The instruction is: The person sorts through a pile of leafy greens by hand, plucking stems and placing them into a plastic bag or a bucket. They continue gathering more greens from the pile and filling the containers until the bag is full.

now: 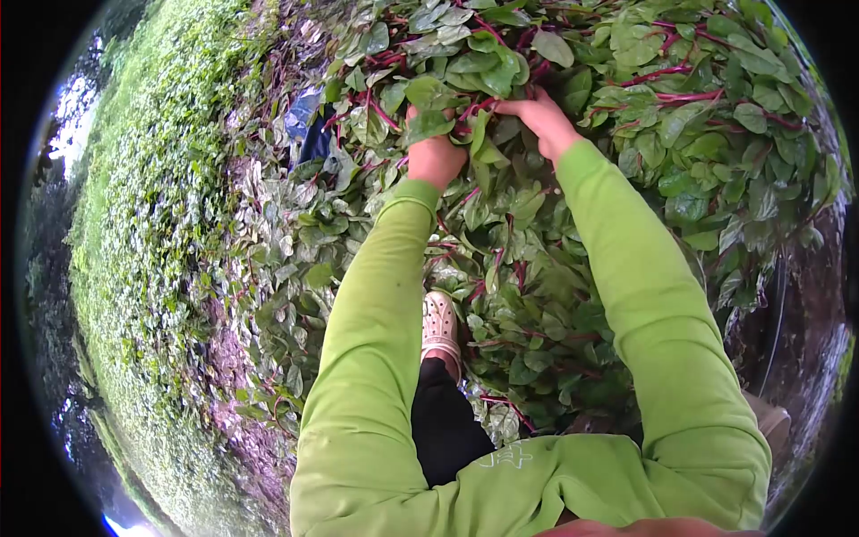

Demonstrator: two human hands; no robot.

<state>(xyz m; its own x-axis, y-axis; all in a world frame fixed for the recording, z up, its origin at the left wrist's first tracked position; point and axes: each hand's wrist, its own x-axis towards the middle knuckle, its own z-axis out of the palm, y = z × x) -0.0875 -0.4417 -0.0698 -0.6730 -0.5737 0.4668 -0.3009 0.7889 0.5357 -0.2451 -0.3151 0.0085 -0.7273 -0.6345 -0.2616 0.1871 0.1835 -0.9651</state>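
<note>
Broad green leaves on red-purple stems, looking like Malabar spinach [488, 67], lie in a thick heap in front of me. My left hand [437, 159] reaches into the heap and closes around some of the leafy stems; leaves cover most of its fingers. To its right, my right hand [543, 123] is at the same bunch, its thumb stretched out toward the left hand and apart from the fingers. The other fingertips of the right hand are hidden among the leaves.
More cut leafy stems [680, 94] are piled at the right. A blue plastic sheet or bag [309, 125] shows beside the heap. Low green plants [148, 268] cover the ground at left. My foot in a pale clog [438, 327] stands amid the leaves.
</note>
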